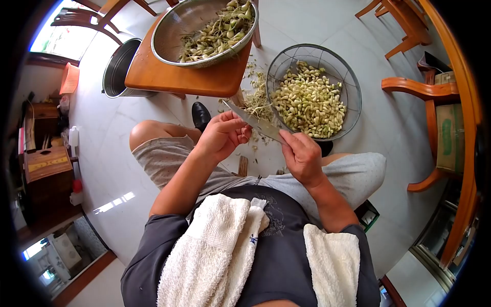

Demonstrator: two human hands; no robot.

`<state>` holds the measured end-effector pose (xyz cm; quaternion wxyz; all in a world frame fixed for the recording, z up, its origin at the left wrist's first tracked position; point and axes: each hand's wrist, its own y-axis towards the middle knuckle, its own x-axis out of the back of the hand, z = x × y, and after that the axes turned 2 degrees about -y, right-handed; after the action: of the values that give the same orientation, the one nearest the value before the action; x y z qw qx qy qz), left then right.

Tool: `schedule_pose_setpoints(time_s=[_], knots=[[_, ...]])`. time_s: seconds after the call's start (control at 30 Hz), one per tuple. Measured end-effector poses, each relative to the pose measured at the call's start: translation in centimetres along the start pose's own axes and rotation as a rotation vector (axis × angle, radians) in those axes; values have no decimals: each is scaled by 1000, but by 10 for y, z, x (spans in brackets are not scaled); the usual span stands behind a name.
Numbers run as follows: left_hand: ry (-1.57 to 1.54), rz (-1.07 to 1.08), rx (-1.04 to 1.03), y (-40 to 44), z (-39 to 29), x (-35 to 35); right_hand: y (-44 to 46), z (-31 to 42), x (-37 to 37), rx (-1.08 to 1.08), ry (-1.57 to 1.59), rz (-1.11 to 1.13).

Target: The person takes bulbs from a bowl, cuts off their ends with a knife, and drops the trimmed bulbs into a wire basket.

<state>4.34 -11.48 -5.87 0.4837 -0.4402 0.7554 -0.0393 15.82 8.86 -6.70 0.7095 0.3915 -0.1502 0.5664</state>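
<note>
My right hand (304,157) is wrapped round the handle of a kitchen knife (260,123), whose long blade points up and to the left. Close against the blade, my left hand (223,134) has its fingers pinched together; whatever is in them is too small or hidden to make out. Ahead and to the right, a wide round wire-mesh basket (351,97) on the floor holds many pale trimmed bulbs (309,102). A metal colander (166,38) holds bulbs with stems and roots (220,33). Scattered trimmings (260,100) lie on the floor below the knife tip.
The colander stands on a wooden chair seat (184,79). Left of it is a dark metal bucket (116,69). White towels (204,250) hang over my shoulders. A cardboard box (450,138) and wooden furniture (432,89) line the right side.
</note>
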Motion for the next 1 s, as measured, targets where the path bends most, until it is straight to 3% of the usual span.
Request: schedule_pose_setpoints(time_s=[0.17, 0.37, 0.57, 0.77, 1.0], knots=[[-4, 96, -16, 2, 0, 12, 2, 0, -1, 1, 11, 19], [86, 87, -56, -10, -10, 10, -22, -39, -17, -389, -141, 322], [17, 101, -19, -6, -9, 16, -8, -24, -13, -437, 60, 220], [21, 16, -247, 9, 1, 32, -3, -16, -13, -446, 185, 157], [-70, -71, -194, 13, 5, 24, 2, 1, -7, -366, 314, 21]])
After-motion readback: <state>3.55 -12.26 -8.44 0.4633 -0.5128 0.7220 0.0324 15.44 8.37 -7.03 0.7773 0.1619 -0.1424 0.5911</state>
